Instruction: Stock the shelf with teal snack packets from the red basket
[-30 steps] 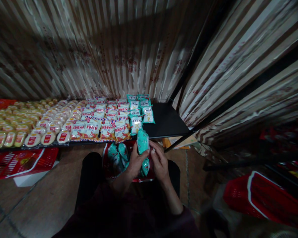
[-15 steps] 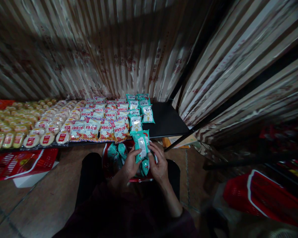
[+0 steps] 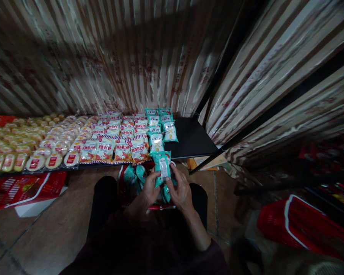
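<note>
A teal snack packet (image 3: 162, 166) is held between my two hands, over a red basket (image 3: 120, 191) of similar teal packets (image 3: 130, 174). My left hand (image 3: 150, 189) grips its lower left edge, fingers closed on it. On its lower right side, my right hand (image 3: 181, 191) holds it with the thumb on the front. Just beyond, more teal packets (image 3: 156, 143) stand in two columns on a black shelf (image 3: 193, 137). White and red snack packets (image 3: 122, 149) are lined up left of them.
Round wrapped cakes (image 3: 54, 160) and yellow wrapped cakes (image 3: 8, 162) fill the shelf's left part. A slanting black post (image 3: 209, 162) stands at its right end. Red baskets lie on the floor at left (image 3: 50, 187) and right (image 3: 275, 221). Striped curtains hang behind.
The packet in my hands has turned slightly and looks narrower. My right thumb has shifted left across its lower front, while the packets on the shelf stay as they were.
</note>
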The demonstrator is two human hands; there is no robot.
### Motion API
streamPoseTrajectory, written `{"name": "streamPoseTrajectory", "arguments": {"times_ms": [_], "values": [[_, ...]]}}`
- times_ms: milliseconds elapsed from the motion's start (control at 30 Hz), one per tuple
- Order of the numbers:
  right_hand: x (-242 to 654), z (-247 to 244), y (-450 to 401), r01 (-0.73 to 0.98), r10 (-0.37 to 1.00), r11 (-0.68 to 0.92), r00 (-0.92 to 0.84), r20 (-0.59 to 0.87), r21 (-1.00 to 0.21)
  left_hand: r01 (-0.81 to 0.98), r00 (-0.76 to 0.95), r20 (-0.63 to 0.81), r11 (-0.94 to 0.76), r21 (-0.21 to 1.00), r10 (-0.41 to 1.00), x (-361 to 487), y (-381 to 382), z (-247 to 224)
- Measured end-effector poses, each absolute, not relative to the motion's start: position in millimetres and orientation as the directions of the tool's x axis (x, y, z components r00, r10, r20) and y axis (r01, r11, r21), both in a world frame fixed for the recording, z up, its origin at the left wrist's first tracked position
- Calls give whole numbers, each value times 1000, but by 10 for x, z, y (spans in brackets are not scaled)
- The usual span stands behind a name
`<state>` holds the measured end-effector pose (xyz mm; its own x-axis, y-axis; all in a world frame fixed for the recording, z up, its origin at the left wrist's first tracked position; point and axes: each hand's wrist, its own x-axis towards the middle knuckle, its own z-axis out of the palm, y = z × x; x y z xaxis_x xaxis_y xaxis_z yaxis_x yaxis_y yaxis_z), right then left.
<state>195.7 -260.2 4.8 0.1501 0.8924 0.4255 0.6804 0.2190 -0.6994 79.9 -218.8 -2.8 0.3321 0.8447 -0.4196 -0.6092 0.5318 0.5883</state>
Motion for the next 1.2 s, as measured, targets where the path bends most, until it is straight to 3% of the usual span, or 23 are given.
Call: {"name": "streamPoseTrajectory", "arguments": {"times_ms": [333,600,700,933,1200], "values": [[2014,-10,-2598,528,956,31,233,180,-849,-595,314,-365,481,644,877,816,-2235,46],[2098,-21,-2552,557,920,50,298,256,-829,-510,319,-334,458,729,887,855,-2265,90],[2132,-51,-2541,540,914,-7,345,214,-841,-464,326,-272,404,788,905,849,-2273,101],[2205,-131,-2512,319,884,-67,459,92,-945,-376,309,-154,269,887,939,875,-2260,68],[2343,-180,-2425,130,882,-76,470,-6,-989,-211,271,-75,136,968,959,970,-2225,67]]}}
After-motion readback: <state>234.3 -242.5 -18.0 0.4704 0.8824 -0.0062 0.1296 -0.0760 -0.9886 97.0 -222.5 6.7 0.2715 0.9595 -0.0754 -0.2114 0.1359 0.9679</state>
